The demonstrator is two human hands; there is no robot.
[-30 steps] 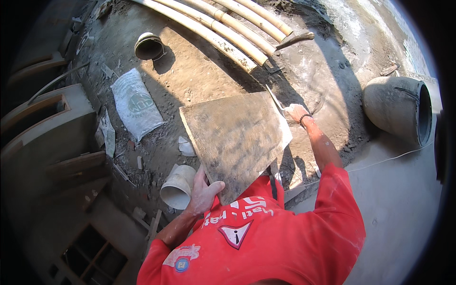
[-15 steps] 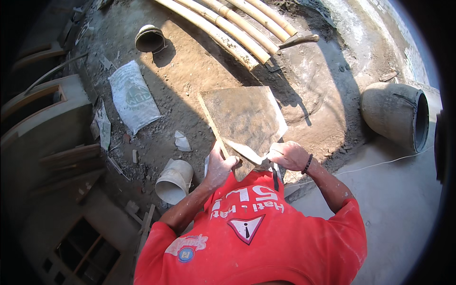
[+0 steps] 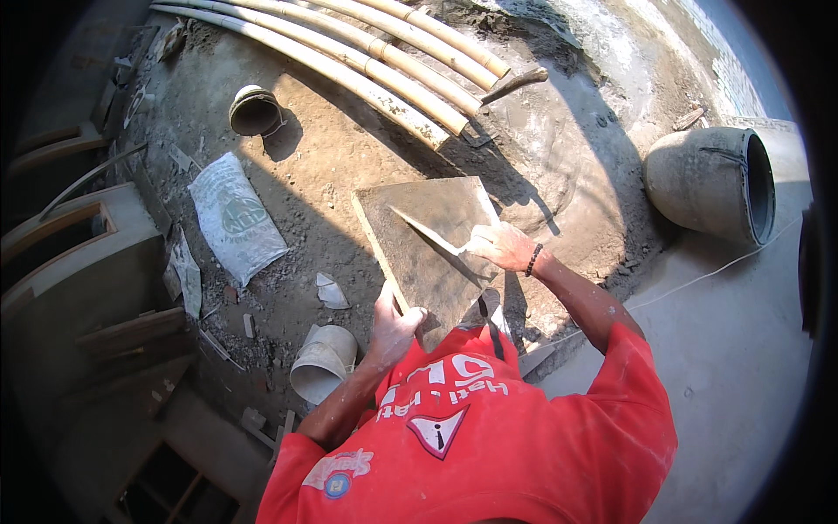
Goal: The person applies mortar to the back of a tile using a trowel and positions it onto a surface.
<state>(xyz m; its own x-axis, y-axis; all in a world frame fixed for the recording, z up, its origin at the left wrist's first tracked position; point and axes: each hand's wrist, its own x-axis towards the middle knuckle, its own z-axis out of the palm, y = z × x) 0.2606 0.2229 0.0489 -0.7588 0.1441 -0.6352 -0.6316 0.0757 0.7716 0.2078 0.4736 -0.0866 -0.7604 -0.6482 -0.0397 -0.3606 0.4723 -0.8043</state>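
Observation:
My left hand (image 3: 394,327) grips the lower left edge of a flat, roughly square board (image 3: 436,210) smeared with grey-brown mortar. The board is held out in front of my red shirt. Closed around the handle of a pointed trowel (image 3: 426,230) is my right hand (image 3: 501,246), with a dark bead bracelet at the wrist. The trowel's pale blade points to the upper left over the board and throws a shadow on it. Whether the blade touches the surface I cannot tell. My fingers hide the trowel's handle.
Bamboo poles (image 3: 384,70) lie at the far side. A dark bucket (image 3: 255,112), a white sack (image 3: 237,218) and a pale bucket (image 3: 324,363) are on the rubble-strewn ground at left. A large grey drum (image 3: 711,185) lies at right, near a thin pale cord (image 3: 698,278).
My right hand has moved the trowel away from the board's near edge, up over its middle. My left hand still grips the board. The whole view has shifted slightly.

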